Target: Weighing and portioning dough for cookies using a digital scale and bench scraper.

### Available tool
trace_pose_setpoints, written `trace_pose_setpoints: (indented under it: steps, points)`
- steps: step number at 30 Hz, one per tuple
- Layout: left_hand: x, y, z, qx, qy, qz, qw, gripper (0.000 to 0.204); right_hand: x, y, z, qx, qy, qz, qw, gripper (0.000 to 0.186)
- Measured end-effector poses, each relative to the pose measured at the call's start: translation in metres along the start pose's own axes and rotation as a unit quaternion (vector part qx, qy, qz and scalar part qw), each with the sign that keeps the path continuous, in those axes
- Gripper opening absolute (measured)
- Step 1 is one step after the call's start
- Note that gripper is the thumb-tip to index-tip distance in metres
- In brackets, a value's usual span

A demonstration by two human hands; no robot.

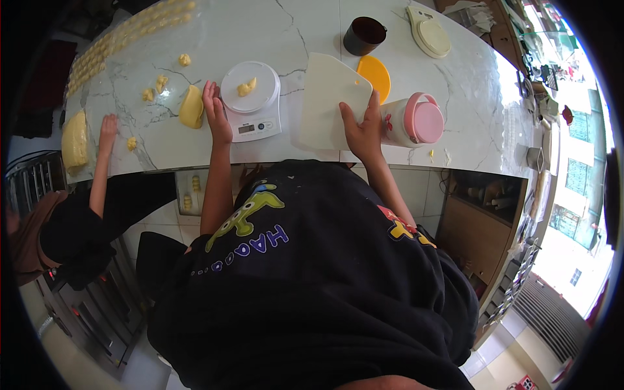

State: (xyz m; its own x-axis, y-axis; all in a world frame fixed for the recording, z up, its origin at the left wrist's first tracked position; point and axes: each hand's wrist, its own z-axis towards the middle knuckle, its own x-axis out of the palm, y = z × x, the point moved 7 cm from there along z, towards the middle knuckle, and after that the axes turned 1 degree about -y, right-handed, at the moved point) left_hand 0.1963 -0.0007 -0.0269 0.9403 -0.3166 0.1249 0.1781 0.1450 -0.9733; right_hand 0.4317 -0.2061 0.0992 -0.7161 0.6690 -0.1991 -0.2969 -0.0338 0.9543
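Observation:
My left hand [217, 114] rests on its edge beside the white digital scale [260, 127], fingers extended and apart. A small dough piece [246, 87] sits on the scale's plate. Just left lies a flattened yellow dough piece [191, 106], with small dough lumps [162, 82] beyond it. My right hand [363, 131] grips a white flat board or scraper [328, 104], thumb on its face and fingers at its right edge. Against that hand stands a cream jar with a pink lid [424, 119]; an orange disc [376, 77] lies behind the board.
A co-worker's hand [107, 133] touches the marble counter [292, 32] at left, beside a large dough block [77, 140]. Rows of small dough pieces [117, 32] line the back left. A dark cup [364, 36] and a pale second scale [428, 34] stand at the back right.

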Motion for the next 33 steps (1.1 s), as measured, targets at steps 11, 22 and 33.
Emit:
trace_pose_setpoints:
  steps: [11,22,33]
  points:
    - [-0.056,-0.042,0.025,0.090,-0.157,0.170,0.969,0.048,0.003,0.014,0.006,-0.015,0.030,-0.076,0.997,0.034]
    - [-0.104,-0.019,0.007,-0.016,-0.109,0.372,0.922,0.034,0.027,-0.010,0.032,0.017,0.067,-0.079,0.994,0.035]
    - [-0.142,-0.016,0.004,-0.138,-0.095,0.200,0.965,0.025,0.103,-0.011,0.060,0.052,0.114,0.112,0.986,0.035]
